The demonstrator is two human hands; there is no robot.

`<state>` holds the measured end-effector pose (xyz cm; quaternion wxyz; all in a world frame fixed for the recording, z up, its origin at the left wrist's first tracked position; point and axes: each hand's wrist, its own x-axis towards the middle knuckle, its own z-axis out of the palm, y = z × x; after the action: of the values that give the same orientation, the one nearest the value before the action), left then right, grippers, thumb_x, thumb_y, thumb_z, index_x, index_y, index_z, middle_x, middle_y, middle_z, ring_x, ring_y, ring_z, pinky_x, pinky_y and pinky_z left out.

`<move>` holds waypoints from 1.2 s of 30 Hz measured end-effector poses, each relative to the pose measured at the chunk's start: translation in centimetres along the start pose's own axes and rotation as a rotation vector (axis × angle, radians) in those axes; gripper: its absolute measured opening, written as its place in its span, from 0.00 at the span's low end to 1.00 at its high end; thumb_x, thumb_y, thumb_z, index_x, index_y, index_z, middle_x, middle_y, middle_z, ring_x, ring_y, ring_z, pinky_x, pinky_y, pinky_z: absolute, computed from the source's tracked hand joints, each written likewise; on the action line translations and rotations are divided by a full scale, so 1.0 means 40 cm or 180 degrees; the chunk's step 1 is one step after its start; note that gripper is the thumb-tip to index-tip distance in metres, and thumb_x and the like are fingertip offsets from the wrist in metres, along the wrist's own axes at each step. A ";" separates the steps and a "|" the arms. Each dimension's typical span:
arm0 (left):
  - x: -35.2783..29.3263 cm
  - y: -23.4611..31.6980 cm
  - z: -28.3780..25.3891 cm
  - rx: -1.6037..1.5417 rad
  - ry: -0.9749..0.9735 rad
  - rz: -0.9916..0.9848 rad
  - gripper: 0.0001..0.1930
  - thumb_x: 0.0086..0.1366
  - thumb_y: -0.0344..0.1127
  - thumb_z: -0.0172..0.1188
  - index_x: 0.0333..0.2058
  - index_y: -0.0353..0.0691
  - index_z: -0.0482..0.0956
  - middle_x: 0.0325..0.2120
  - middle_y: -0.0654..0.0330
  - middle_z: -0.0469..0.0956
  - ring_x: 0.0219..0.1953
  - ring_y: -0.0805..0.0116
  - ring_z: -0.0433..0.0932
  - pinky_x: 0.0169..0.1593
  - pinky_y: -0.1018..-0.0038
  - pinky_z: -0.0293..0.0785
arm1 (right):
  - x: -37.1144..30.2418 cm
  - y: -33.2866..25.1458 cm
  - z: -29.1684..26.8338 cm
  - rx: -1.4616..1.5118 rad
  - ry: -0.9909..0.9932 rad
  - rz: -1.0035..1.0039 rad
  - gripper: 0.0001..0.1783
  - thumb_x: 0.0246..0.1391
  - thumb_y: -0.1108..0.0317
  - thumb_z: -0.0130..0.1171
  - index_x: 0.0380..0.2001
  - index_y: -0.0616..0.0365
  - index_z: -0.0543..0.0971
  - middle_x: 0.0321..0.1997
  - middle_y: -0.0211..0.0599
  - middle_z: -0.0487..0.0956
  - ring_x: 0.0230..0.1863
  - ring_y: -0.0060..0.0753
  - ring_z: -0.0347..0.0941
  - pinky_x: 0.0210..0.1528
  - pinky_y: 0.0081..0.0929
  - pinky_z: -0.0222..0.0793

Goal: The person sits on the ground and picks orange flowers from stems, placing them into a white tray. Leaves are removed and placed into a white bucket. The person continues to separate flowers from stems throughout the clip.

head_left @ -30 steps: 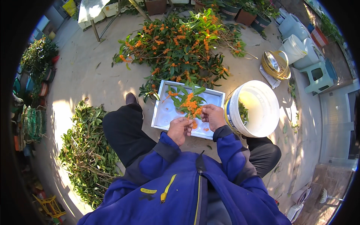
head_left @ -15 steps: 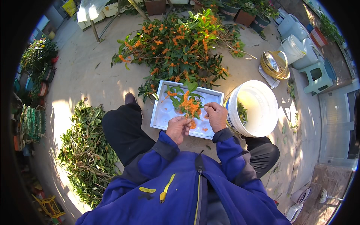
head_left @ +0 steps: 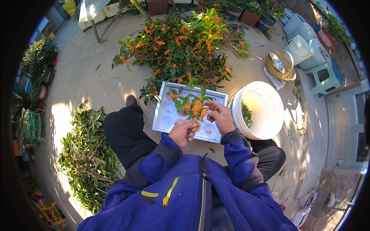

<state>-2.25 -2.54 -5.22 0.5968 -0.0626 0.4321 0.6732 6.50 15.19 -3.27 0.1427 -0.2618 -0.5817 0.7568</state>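
A leafy sprig with orange blossoms (head_left: 197,109) is held over a shallow white tray (head_left: 158,112). My left hand (head_left: 183,132) pinches its stem end, thumb and forefinger closed, above the tray's near side. The right hand (head_left: 221,118) has its thumb and forefinger brought together at the right side of the blossom cluster; the exact contact is partly hidden by the fingers. Loose orange petals (head_left: 208,131) lie in the tray's round hollows. Just beyond the tray spreads a big heap of flowering branches (head_left: 181,50).
Right of the tray stands a white bucket (head_left: 276,101) with some green leaves inside. A pile of leafy branches (head_left: 86,154) lies at the left. Farther right are a yellow basket (head_left: 284,73) with a metal bowl, and a pale green stool (head_left: 325,80).
My right hand has moved slightly left and up, its fingers now reaching into the blossom cluster. The sprig has tilted a little; my left hand still grips its stem.
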 end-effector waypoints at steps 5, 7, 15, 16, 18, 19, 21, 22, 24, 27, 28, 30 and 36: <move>0.003 -0.003 -0.001 0.0055 -0.0015 -0.0043 0.08 0.67 0.30 0.55 0.39 0.31 0.77 0.21 0.67 0.71 0.19 0.80 0.67 0.19 0.80 0.61 | 0.008 0.032 -0.024 0.0216 -0.0028 0.0100 0.10 0.56 0.72 0.58 0.38 0.67 0.82 0.22 0.29 0.77 0.22 0.17 0.69 0.25 0.17 0.65; 0.001 -0.003 0.002 0.0059 -0.0019 -0.0070 0.07 0.66 0.30 0.55 0.38 0.31 0.77 0.21 0.67 0.72 0.19 0.79 0.67 0.19 0.80 0.61 | 0.007 0.035 -0.024 0.0180 0.0052 0.0124 0.09 0.56 0.72 0.58 0.36 0.67 0.82 0.22 0.29 0.77 0.21 0.17 0.69 0.25 0.17 0.65; 0.018 -0.045 0.007 0.0349 0.0211 0.0337 0.05 0.61 0.29 0.64 0.30 0.35 0.78 0.22 0.61 0.77 0.18 0.77 0.72 0.18 0.80 0.67 | -0.007 0.074 0.018 -0.0089 0.0850 0.0008 0.08 0.55 0.71 0.58 0.31 0.67 0.82 0.20 0.30 0.76 0.19 0.19 0.69 0.22 0.20 0.65; 0.018 -0.052 0.010 0.0451 0.0260 0.0439 0.05 0.61 0.28 0.64 0.29 0.36 0.77 0.22 0.61 0.77 0.18 0.76 0.73 0.18 0.80 0.69 | -0.006 0.087 0.022 -0.0360 0.0959 -0.0085 0.08 0.54 0.72 0.58 0.31 0.67 0.81 0.20 0.30 0.76 0.19 0.19 0.68 0.22 0.21 0.65; 0.019 -0.060 0.018 0.0654 0.0358 0.0646 0.06 0.62 0.27 0.63 0.27 0.37 0.76 0.22 0.59 0.78 0.18 0.75 0.75 0.19 0.79 0.71 | -0.007 0.100 0.028 -0.0651 0.1095 -0.0195 0.08 0.54 0.72 0.58 0.30 0.67 0.81 0.20 0.30 0.76 0.18 0.19 0.68 0.21 0.20 0.64; 0.018 -0.060 0.022 0.0638 0.0418 0.0703 0.06 0.62 0.27 0.63 0.27 0.37 0.76 0.22 0.59 0.78 0.18 0.74 0.75 0.19 0.79 0.71 | -0.007 0.103 0.030 -0.0670 0.1123 -0.0211 0.08 0.54 0.71 0.59 0.29 0.67 0.81 0.20 0.30 0.76 0.19 0.19 0.69 0.21 0.19 0.64; 0.015 -0.055 0.025 0.0608 0.0542 0.0822 0.06 0.62 0.26 0.63 0.27 0.36 0.75 0.22 0.58 0.79 0.18 0.74 0.75 0.19 0.79 0.72 | -0.007 0.105 0.032 -0.0517 0.1128 -0.0154 0.08 0.54 0.71 0.59 0.28 0.66 0.81 0.20 0.31 0.76 0.19 0.18 0.69 0.21 0.17 0.64; 0.016 -0.051 0.022 0.0507 0.0536 0.0857 0.06 0.62 0.27 0.62 0.27 0.36 0.75 0.22 0.58 0.78 0.18 0.74 0.75 0.19 0.79 0.72 | -0.006 0.103 0.029 -0.0345 0.1104 -0.0081 0.08 0.54 0.71 0.59 0.28 0.67 0.81 0.20 0.31 0.76 0.19 0.18 0.69 0.21 0.18 0.64; 0.021 -0.042 0.012 0.0303 0.0526 0.0931 0.06 0.63 0.27 0.62 0.27 0.36 0.75 0.23 0.58 0.78 0.19 0.74 0.75 0.20 0.79 0.72 | -0.005 0.106 0.025 -0.0121 0.1109 0.0184 0.08 0.53 0.71 0.58 0.28 0.67 0.81 0.20 0.32 0.76 0.19 0.18 0.70 0.21 0.18 0.64; 0.022 -0.032 0.003 0.0180 0.0527 0.0909 0.06 0.63 0.27 0.62 0.27 0.36 0.75 0.23 0.58 0.78 0.20 0.73 0.75 0.21 0.79 0.72 | 0.002 0.134 0.011 -0.0338 0.1148 0.0449 0.09 0.53 0.71 0.58 0.30 0.67 0.82 0.22 0.33 0.78 0.20 0.20 0.71 0.22 0.19 0.66; 0.021 -0.030 0.003 0.0174 0.0533 0.0893 0.06 0.63 0.27 0.61 0.28 0.36 0.75 0.23 0.58 0.78 0.20 0.73 0.75 0.21 0.79 0.72 | 0.007 0.151 0.001 -0.0656 0.1128 0.0327 0.09 0.52 0.71 0.59 0.31 0.68 0.82 0.23 0.34 0.79 0.21 0.21 0.72 0.24 0.20 0.68; 0.022 -0.028 0.003 0.0164 0.0536 0.0860 0.06 0.64 0.27 0.61 0.28 0.36 0.75 0.24 0.58 0.78 0.20 0.74 0.75 0.21 0.79 0.71 | 0.024 0.192 -0.027 -0.1258 0.1105 0.0035 0.11 0.52 0.70 0.59 0.33 0.68 0.83 0.25 0.35 0.80 0.22 0.23 0.73 0.25 0.21 0.70; 0.020 -0.034 -0.002 0.0202 0.0600 0.0888 0.06 0.62 0.28 0.63 0.27 0.36 0.75 0.22 0.59 0.78 0.19 0.75 0.75 0.21 0.80 0.71 | 0.019 0.082 0.034 -0.0490 0.0953 0.0376 0.14 0.52 0.65 0.62 0.32 0.68 0.84 0.24 0.34 0.79 0.23 0.22 0.72 0.25 0.23 0.70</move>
<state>-1.35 -2.08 -6.43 0.4561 -0.0460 0.5116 0.7267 5.38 13.56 -6.33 0.1626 -0.4154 -0.5938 0.6696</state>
